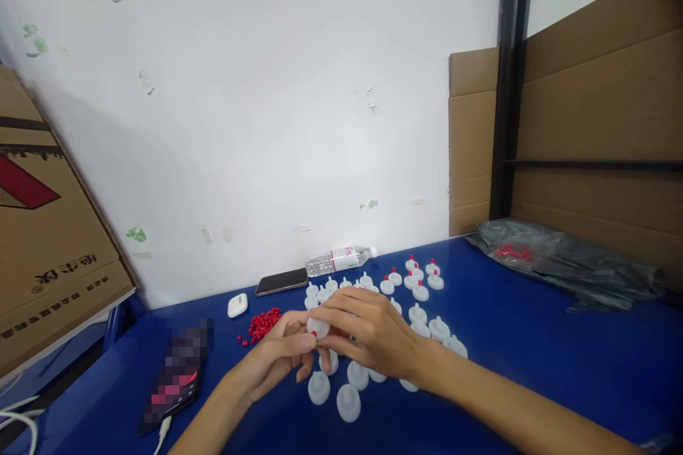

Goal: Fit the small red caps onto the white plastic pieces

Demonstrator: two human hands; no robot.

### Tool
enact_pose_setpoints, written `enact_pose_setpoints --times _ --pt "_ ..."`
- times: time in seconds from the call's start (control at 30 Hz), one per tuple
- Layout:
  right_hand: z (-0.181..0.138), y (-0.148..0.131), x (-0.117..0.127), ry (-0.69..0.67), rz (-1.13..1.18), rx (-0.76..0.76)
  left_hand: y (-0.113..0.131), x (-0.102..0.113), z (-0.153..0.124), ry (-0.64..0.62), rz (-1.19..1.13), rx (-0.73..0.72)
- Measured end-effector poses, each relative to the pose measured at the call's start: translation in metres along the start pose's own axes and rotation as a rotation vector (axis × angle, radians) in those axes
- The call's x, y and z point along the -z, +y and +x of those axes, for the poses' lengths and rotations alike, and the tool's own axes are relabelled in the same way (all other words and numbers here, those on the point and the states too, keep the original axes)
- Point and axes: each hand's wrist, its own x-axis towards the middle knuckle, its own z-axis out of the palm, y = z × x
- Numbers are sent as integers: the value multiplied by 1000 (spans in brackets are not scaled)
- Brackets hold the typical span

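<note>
Both hands meet over the blue table (pixel 533 341), pinched on one small white plastic cap (pixel 319 328) that shows a bit of red. My left hand (pixel 277 359) grips it from the left with thumb and fingers. My right hand (pixel 368 333) covers it from the right, fingers curled round it. Several more white caps (pixel 348 402) lie under and in front of the hands. Further back stand white caps with red tips (pixel 420 276). A small heap of red pieces (pixel 262 323) lies just left of the hands.
A phone (pixel 173 384) on a white cable lies at the near left. A second phone (pixel 280 281), a white earbud case (pixel 237 305) and a lying water bottle (pixel 341 259) sit by the wall. A black plastic bag (pixel 570 263) lies at right, a cardboard box (pixel 48 227) at left.
</note>
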Motion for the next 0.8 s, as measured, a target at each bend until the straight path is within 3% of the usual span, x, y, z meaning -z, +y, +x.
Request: enact_pose_setpoints --times 0.17,0.4,0.63,0.73,0.8 --pt "-2 1 -4 -1 -30 -2 -5 -7 6 55 125 -100" --pt "-4 -1 -10 13 -33 3 -10 1 9 16 311 -149" --pt "-2 0 -7 79 -14 26 -5 -4 8 -7 444 -162" --pt "0 10 1 73 -44 -58 6 9 6 165 659 -188" --pt "1 22 11 67 -77 -158 15 26 2 396 1066 -160"
